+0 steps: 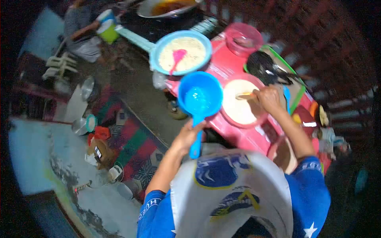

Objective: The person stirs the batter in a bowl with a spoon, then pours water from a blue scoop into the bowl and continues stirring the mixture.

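My left hand [185,137] is wrapped round the handle of a blue dipper [190,97]. Shiny clear liquid, seemingly water, shows inside its cup, which is level beside a pink bowl [230,118]. In that bowl lies a creamy white batter [237,105]. My right hand [269,98] is closed over the bowl's right side on a yellowish spoon [245,95], whose far end touches the batter. Much of the spoon is hidden by my fingers and the batter. Just beyond the dipper stands a light blue basin [152,59] of pale speckled mixture with a pink spoon [178,59] in it.
A pink-covered table [220,63] carries a pink container [243,37] and a green-rimmed tray [303,89] with dark utensils. A pan of oil [168,8] sits on a stove at the back. At far left, another person [81,27] is beside a green-and-white container [108,29].
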Motion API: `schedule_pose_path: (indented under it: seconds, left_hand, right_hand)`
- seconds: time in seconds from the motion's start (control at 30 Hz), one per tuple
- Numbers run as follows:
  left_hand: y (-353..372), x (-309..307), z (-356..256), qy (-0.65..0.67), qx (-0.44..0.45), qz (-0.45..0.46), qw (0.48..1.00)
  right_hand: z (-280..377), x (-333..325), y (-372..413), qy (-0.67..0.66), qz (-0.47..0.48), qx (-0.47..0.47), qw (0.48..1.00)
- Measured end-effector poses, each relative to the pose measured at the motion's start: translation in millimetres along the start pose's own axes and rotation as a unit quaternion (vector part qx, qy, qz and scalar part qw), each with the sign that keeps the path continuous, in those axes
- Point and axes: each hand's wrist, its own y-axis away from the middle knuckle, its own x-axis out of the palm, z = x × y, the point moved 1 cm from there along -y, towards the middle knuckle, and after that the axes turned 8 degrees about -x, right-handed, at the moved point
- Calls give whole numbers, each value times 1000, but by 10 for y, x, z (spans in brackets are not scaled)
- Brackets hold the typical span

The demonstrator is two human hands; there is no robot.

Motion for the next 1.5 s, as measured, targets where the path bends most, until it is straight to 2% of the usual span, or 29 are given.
schedule_pose_path:
  seconds: [0.03, 0.1, 0.17, 0.2, 0.23, 0.3, 0.33, 0.4, 0.43, 0.5, 0.57, 0.67, 0.7, 0.77, 0.8, 0.87, 0.9, 0.93, 1.03, 1.1, 1.17, 1.2, 1.33, 1.5]
  left_hand:
    - [28, -10, -9, -1, -23, -9, 1000]
    - [0, -55, 26, 23, -12, 14, 1000]
    - [13, 13, -24, 19, -3, 5, 1000]
    - [-6, 20, -37, 8, 0, 1, 1000]
    - [-21, 15, -41, -2, 3, -5, 1000]
    - [-73, -16, -71, -23, 1, 6, 1000]
    - [-63, -10, -88, -23, -5, -1, 1000]
    - [-82, -5, -94, -20, 1, -9, 1000]
    - [-124, -13, -98, -23, 4, -5, 1000]
    - [-198, -40, -119, -93, 10, -2, 996]
    - [-234, -5, -142, -103, -2, -17, 994]
    - [-360, 0, -135, -156, 34, -23, 987]
    - [-403, 15, -171, -194, 51, -34, 979]
    - [-470, 31, -205, -237, 67, -42, 968]
    - [-528, 30, -233, -282, 93, -53, 954]
    - [-614, 37, -197, -328, 112, -57, 936]
    - [-662, 50, -209, -383, 195, -87, 899]
    - [-693, 67, -231, -431, 276, -117, 851]
    - [-752, 172, -292, -440, 258, -108, 853]
    - [-789, 263, -356, -448, 268, -114, 846]
    - [-781, 313, -329, -458, 267, -113, 840]
    - [-809, 341, -340, -458, 270, -111, 840]
    - [-864, 404, -350, -479, 264, -101, 831]
    - [-905, 469, -356, -496, 254, -106, 824]
  right_hand:
    - [-32, -164, 100, -43, 16, -34, 998]
    - [45, -3, 346, -6, 117, -89, 989]
    - [146, 303, 360, -8, 65, -49, 997]
    - [142, 335, 246, -35, 14, 15, 999]
    - [126, 322, 140, -34, 20, 19, 999]
    - [25, 258, -84, -52, 60, 176, 981]
    - [48, 272, -118, -53, 63, 178, 981]
    - [102, 311, -134, -75, 234, 273, 930]
    - [306, 373, -76, -77, 220, 210, 949]
    - [494, 319, 93, -144, 236, 146, 950]
    - [380, 110, 171, -139, 214, 143, 956]
    - [122, 124, 61, -63, 129, 267, 953]
    - [184, 223, 21, -60, 126, 270, 953]
    - [427, 375, 2, -36, 123, 204, 970]
    - [474, 214, -4, -79, 132, 159, 975]
    - [390, -30, 61, -95, 146, 170, 970]
    - [330, -84, 85, -106, 156, 174, 966]
    - [262, -88, 84, -117, 125, 225, 959]
    - [388, 235, 67, -83, 164, 241, 953]
    - [294, 165, 95, -119, 136, 232, 956]
    - [202, 72, 169, -131, 158, 276, 939]
    - [147, 127, 219, -104, 63, 294, 948]
    - [24, 262, 359, -88, 25, 315, 945]
    - [-10, 171, 370, -53, 23, 309, 949]
